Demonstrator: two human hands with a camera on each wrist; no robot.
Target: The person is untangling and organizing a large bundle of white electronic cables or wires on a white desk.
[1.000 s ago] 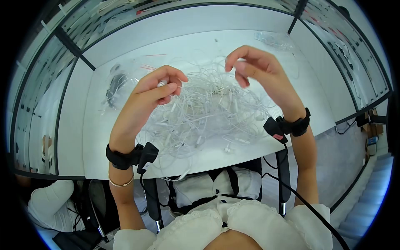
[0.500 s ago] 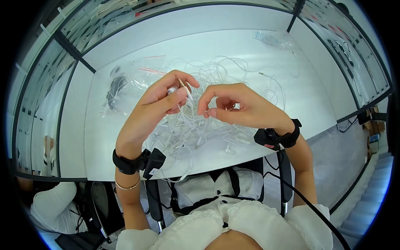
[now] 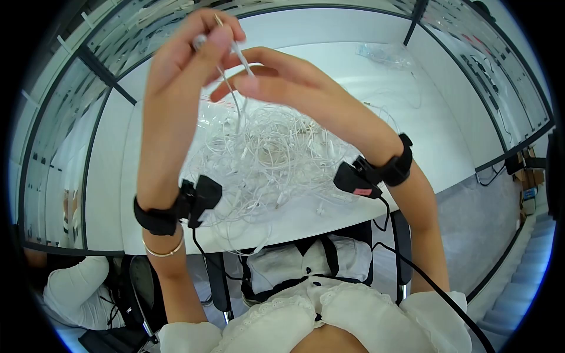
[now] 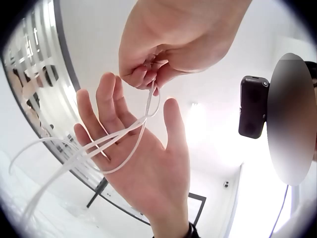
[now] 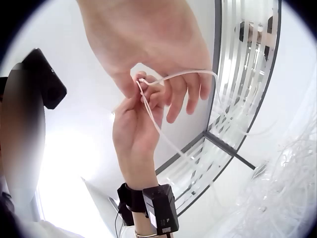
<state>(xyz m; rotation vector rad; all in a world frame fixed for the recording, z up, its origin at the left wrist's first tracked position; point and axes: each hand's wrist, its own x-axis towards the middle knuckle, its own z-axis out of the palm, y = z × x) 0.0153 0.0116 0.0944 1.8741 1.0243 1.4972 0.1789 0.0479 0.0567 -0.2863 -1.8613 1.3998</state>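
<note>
My left hand (image 3: 182, 62), raised high over the table, pinches a pair of white wired earphones between thumb and fingers. A white earbud (image 3: 199, 42) and a gold-tipped plug (image 3: 218, 20) show at its fingers. My right hand (image 3: 282, 79) is just beside it, lower and to the right, its fingers extended behind the hanging cord. In the left wrist view, white cord (image 4: 106, 141) runs from the left hand across the spread fingers and palm of my right hand (image 4: 148, 173). Below both hands lies a large tangled pile of white earphone cords (image 3: 276, 147).
A clear plastic bag (image 3: 382, 54) lies at the table's back right. White panels (image 3: 347, 29) with glass above surround the white tabletop (image 3: 429, 129). Each wrist wears a black camera (image 3: 203, 197) with a cable. Another person's white sleeve (image 3: 73, 288) shows at the lower left.
The right hand came from the right side over to the left hand. Both hands then rose and moved left, carrying the earphones up, with cord now trailing from the pile.
</note>
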